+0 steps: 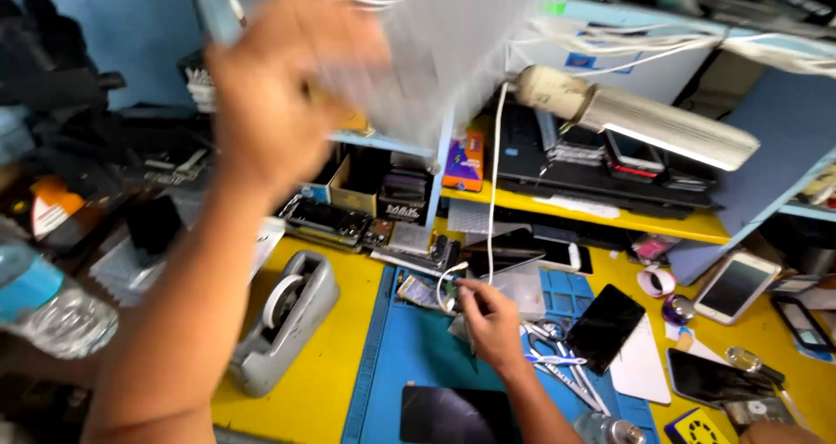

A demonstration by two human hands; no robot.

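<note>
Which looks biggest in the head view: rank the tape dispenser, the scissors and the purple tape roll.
1. Grey tape dispenser, clearly largest, though nearer the camera.
2. Scissors.
3. Purple tape roll, smallest.

Grey tape dispenser [283, 322] sits on my yellow counter [335, 383], just left of the blue work mat [418, 353]. Scissors [557, 357] lie on the mat's right part, a dark phone [605, 326] tilted just beside them. Further right, a white-framed phone [736, 285] rests near a small roll of tape [655, 280]. A desk lamp [636, 122] leans across the shelves overhead. Clear plastic bottle [43, 309] lies at the far left. Another dark screen [453, 413] sits at the mat's near edge.
</note>
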